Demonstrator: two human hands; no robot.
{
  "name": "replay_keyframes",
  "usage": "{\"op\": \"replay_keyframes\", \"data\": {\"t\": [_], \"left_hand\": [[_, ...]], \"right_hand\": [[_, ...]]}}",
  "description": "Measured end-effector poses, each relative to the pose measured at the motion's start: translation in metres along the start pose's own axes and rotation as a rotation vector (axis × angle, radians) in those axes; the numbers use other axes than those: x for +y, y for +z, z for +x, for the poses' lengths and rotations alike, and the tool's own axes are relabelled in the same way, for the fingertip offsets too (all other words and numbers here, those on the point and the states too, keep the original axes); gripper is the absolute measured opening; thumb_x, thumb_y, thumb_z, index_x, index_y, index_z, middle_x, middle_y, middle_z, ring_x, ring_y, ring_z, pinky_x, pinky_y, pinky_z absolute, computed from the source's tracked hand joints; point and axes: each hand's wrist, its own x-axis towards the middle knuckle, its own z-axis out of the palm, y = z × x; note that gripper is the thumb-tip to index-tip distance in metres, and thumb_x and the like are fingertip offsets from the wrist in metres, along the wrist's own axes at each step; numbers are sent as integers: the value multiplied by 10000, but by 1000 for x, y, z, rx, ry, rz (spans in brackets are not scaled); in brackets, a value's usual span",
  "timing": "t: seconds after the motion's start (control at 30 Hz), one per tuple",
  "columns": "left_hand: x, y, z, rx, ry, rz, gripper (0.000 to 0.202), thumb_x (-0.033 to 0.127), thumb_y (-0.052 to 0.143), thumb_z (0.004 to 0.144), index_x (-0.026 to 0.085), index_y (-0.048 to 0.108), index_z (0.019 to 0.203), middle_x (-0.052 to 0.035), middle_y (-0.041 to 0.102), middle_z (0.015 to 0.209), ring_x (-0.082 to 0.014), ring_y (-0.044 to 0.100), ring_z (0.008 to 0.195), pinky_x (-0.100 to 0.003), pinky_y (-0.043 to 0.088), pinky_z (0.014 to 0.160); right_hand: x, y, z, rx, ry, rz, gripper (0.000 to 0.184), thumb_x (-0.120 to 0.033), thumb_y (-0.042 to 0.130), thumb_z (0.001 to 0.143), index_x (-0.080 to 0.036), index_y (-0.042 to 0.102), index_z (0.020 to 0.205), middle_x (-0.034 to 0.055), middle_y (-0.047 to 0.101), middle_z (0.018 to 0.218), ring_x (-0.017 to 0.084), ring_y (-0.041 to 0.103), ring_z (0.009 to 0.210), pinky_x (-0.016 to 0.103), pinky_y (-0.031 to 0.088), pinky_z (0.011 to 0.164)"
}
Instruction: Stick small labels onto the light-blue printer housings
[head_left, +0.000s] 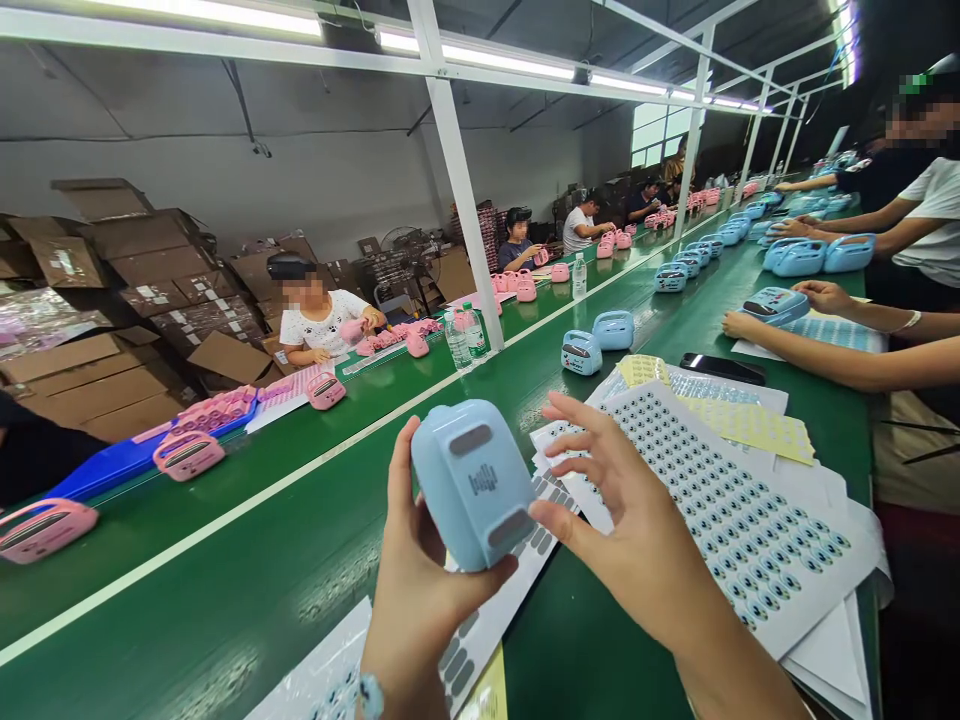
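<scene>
My left hand grips a light blue plastic device, rounded and box-shaped, with grey patches on the face turned toward me. My right hand hovers right beside it, fingers spread, the thumb tip touching a grey patch near the device's lower right corner. Under both hands lie white sticker sheets printed with rows of small blue and grey stickers, resting on the green conveyor belt.
Two more blue devices stand further up the belt. A dark phone lies on yellow sticker sheets. Pink devices line the far side, where seated people work. Another person's arms reach in from the right. Cardboard boxes are stacked at the back left.
</scene>
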Motion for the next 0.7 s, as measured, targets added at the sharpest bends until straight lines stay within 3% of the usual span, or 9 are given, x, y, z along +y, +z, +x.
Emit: {"op": "replay_keyframes", "data": {"t": [0.1, 0.17, 0.27, 0.33, 0.4, 0.47, 0.57, 0.63, 0.7], "left_hand": [[-3, -8, 3, -18, -6, -38, 1184, 183, 906, 416, 404, 348, 1437, -30, 518, 1359, -293, 563, 1162, -271, 552, 800], [-4, -8, 4, 23, -12, -76, 1161, 195, 904, 402, 360, 385, 1427, -47, 560, 1291, -288, 585, 1109, -265, 552, 767], [-6, -9, 5, 68, -45, -165, 1100, 205, 909, 384, 301, 456, 1383, -58, 621, 1160, -272, 615, 1000, -256, 542, 700], [-11, -13, 11, 124, -79, -289, 961, 297, 898, 457, 283, 508, 1335, -65, 643, 1108, -277, 615, 1000, -280, 546, 716], [-19, -24, 21, 223, -131, -504, 800, 447, 838, 567, 292, 535, 1291, -74, 647, 1114, -296, 611, 1031, -336, 565, 749], [-34, -42, 36, 292, -222, -766, 682, 498, 762, 649, 289, 536, 1257, -83, 638, 1133, -257, 634, 939, -318, 576, 686], [-70, -77, 57, 256, -534, -1339, 523, 323, 719, 632, 190, 580, 1118, -119, 621, 1101, -105, 553, 642, -163, 468, 479], [-97, -98, 64, 194, -975, -2040, 407, 201, 705, 513, 150, 604, 904, -104, 630, 994, -56, 474, 549, -123, 396, 426], [-117, -113, 65, 90, -1420, -2616, 238, 189, 635, 515, 137, 571, 739, -65, 622, 851, -41, 441, 483, -109, 352, 393]], "right_hand": [[3, -2, 7, -195, 194, 383, 462, -409, 632, 899, -385, 485, 1336, 15, 511, 1376, 200, 533, 1191, 379, 481, 984], [2, -1, 9, -254, 251, 495, 395, -433, 594, 921, -338, 536, 1299, 39, 543, 1352, 213, 541, 1199, 402, 465, 1000], [-2, -1, 8, -234, 255, 491, 336, -411, 597, 920, -328, 587, 1245, 39, 565, 1339, 218, 534, 1211, 410, 438, 1010], [-3, -2, 5, -216, 258, 471, 321, -412, 610, 911, -324, 611, 1219, 43, 575, 1331, 222, 532, 1213, 409, 423, 1018], [-4, -7, 2, -210, 240, 479, 310, -418, 621, 902, -317, 634, 1194, 48, 592, 1307, 226, 538, 1204, 407, 415, 1024], [-3, -14, 1, -196, 198, 496, 282, -411, 623, 904, -314, 656, 1166, 42, 610, 1270, 221, 544, 1186, 386, 426, 1010], [-4, -25, 0, -144, 130, 505, 236, -377, 612, 916, -304, 680, 1130, 30, 631, 1225, 197, 566, 1132, 332, 457, 963], [-4, -29, 0, -92, 98, 511, 210, -354, 599, 925, -292, 696, 1102, 26, 643, 1206, 181, 582, 1098, 297, 471, 931], [-4, -30, 1, -59, 80, 524, 191, -324, 594, 927, -282, 709, 1073, 18, 660, 1165, 166, 595, 1075, 264, 480, 904]]}}
